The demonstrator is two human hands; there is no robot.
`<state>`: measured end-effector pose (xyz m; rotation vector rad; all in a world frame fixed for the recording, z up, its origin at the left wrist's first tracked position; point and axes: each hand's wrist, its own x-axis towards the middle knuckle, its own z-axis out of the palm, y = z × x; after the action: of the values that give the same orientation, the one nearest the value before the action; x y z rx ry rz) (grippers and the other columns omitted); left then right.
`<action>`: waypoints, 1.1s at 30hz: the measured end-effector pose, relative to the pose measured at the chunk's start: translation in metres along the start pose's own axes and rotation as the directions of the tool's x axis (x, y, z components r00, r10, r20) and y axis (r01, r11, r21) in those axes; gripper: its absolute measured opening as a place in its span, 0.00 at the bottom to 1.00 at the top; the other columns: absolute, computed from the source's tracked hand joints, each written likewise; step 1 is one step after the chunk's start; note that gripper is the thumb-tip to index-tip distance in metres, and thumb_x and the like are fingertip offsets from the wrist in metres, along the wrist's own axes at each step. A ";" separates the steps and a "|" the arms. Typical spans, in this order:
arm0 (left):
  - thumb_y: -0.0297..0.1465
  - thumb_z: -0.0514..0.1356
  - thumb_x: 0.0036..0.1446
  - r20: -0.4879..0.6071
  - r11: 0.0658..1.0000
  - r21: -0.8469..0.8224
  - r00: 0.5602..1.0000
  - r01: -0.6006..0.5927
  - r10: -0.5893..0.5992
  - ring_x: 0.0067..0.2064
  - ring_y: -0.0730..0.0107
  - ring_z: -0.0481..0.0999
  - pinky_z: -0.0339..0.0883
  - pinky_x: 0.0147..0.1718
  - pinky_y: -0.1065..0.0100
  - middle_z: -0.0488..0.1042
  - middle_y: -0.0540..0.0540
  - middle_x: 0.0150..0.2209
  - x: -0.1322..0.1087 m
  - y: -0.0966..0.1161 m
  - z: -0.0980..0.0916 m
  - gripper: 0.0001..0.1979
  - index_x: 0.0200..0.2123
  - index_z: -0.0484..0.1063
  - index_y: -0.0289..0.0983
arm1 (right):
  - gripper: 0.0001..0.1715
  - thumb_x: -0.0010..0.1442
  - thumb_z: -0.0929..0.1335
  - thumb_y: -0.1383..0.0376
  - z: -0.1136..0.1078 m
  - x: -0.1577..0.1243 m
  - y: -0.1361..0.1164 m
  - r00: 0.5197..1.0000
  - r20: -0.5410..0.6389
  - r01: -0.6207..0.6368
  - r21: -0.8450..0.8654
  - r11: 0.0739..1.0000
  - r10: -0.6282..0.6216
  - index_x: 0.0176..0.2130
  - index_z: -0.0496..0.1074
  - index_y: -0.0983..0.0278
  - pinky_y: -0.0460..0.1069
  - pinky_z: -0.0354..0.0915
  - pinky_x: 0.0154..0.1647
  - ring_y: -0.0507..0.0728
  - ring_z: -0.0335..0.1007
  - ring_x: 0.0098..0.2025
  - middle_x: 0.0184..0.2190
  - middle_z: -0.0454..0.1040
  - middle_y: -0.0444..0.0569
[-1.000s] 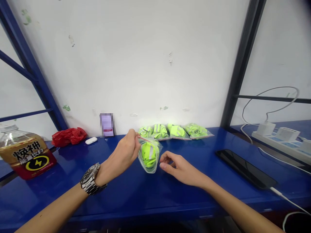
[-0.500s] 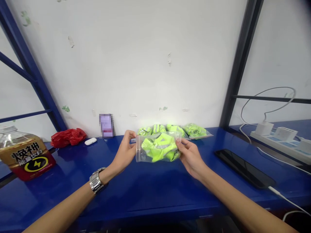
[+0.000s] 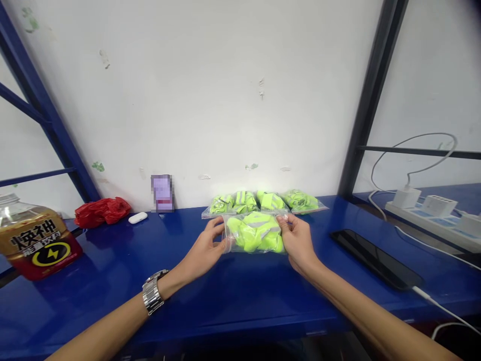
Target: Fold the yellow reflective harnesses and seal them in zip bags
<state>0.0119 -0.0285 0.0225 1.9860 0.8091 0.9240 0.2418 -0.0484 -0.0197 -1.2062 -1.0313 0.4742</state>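
A clear plastic bag [image 3: 255,233] with a folded neon-yellow garment with pale reflective strips in it is held between my hands, above the blue table [image 3: 240,296]. My left hand [image 3: 208,248], a metal watch on its wrist, has its thumb and fingers closed on the bag's left edge. At the opposite end, my right hand [image 3: 298,240] pinches the right edge between thumb and fingers. Just behind, several similar filled bags [image 3: 302,200] lie in a row against the wall; the held bag hides part of their front edges.
To the left stand a large drink bottle [image 3: 37,240], a red plastic bag [image 3: 102,211], a white earphone case [image 3: 138,217] and a purple blurred-out item [image 3: 163,193]. At right lie a black phone [image 3: 376,258] on a cable and a power strip [image 3: 432,220] with chargers.
The bag has come slightly right and down, and its yellow face now turns more toward me. My left hand has shifted right and down with it, and both hands still hold the bag.
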 end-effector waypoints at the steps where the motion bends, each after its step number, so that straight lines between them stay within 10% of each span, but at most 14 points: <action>1: 0.44 0.59 0.55 0.079 1.000 -0.027 0.997 0.011 -0.009 0.60 0.50 0.61 0.67 0.50 0.60 0.57 0.40 0.62 -0.001 0.002 0.001 0.21 0.47 0.72 0.38 | 0.24 0.55 0.65 0.45 -0.001 0.000 0.000 1.000 -0.002 0.028 -0.040 0.999 -0.028 0.27 0.68 0.63 0.47 0.55 0.19 0.53 0.58 0.19 0.14 0.64 0.42; 7: 0.38 0.73 0.36 0.142 0.955 -0.251 0.982 0.159 -0.126 0.52 0.49 0.71 0.68 0.47 0.56 0.70 0.36 0.52 0.001 0.007 0.008 0.40 0.54 0.64 0.35 | 0.25 0.59 0.61 0.46 -0.001 -0.001 -0.010 0.984 0.067 0.172 -0.176 0.969 -0.163 0.23 0.62 0.62 0.46 0.54 0.23 0.52 0.55 0.22 0.18 0.63 0.43; 17: 0.37 0.66 0.51 0.042 0.923 -0.381 0.999 0.044 -0.030 0.55 0.52 0.69 0.68 0.48 0.60 0.69 0.37 0.55 0.002 0.018 0.019 0.31 0.56 0.63 0.35 | 0.24 0.58 0.62 0.49 -0.012 0.020 -0.014 0.965 0.244 0.151 -0.208 0.966 -0.098 0.23 0.63 0.63 0.45 0.52 0.18 0.50 0.54 0.18 0.16 0.60 0.41; 23: 0.40 0.67 0.50 -0.036 0.907 -0.414 0.994 0.083 -0.107 0.52 0.52 0.71 0.67 0.49 0.58 0.73 0.38 0.51 0.002 0.001 0.014 0.29 0.53 0.68 0.32 | 0.18 0.54 0.65 0.51 -0.025 0.044 -0.013 0.979 0.167 -0.093 -0.127 0.988 0.113 0.30 0.70 0.64 0.47 0.54 0.10 0.52 0.61 0.11 0.23 0.75 0.48; 33: 0.41 0.67 0.49 0.004 0.850 -0.494 0.978 0.182 -0.207 0.46 0.55 0.76 0.72 0.43 0.60 0.77 0.41 0.43 0.000 -0.005 0.009 0.24 0.46 0.72 0.33 | 0.13 0.55 0.64 0.58 -0.045 0.089 0.008 0.989 -0.052 0.077 -0.616 0.784 -0.138 0.27 0.74 0.62 0.48 0.57 0.24 0.56 0.66 0.24 0.21 0.74 0.48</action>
<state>0.0183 -0.0292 0.0148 1.4139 0.6997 0.9496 0.3250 0.0000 0.0079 -1.7159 -1.2095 -0.0328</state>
